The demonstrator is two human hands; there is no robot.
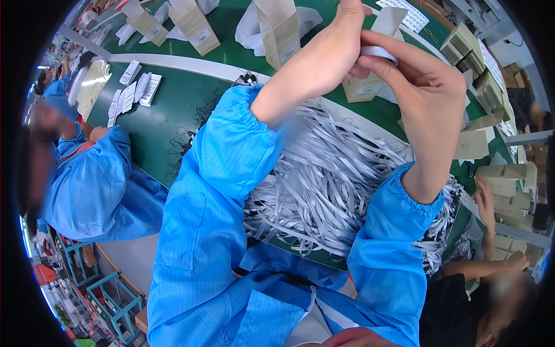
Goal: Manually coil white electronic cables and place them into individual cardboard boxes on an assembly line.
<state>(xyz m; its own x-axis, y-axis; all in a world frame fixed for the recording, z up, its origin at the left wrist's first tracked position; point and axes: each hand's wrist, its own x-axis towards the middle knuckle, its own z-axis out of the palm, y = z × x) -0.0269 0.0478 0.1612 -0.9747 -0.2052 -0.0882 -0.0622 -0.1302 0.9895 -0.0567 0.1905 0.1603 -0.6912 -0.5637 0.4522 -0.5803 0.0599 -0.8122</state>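
My right hand (pixel 425 78) pinches a small white, rounded, band-like piece (pixel 378 54) between thumb and forefinger, at the far side of the table. Right against it is my left hand (pixel 345 37), its thumb sticking up and its other fingers curled in by the piece, mostly hidden behind the hand. Whether the left fingers grip the same piece is hard to see. Below my forearms spreads a large tangled pile of flat white straps (pixel 324 179). Black cord loops (pixel 188 139) stick out along the pile's left side.
Beige cartons (pixel 195 29), some with raised flaps, stand along the far side; more cartons (pixel 491 95) line the right. White packets (pixel 130 95) lie on the green table (pixel 167 87) at left. A co-worker in blue (pixel 104 185) sits left; another person's arm (pixel 485 214) reaches in at right.
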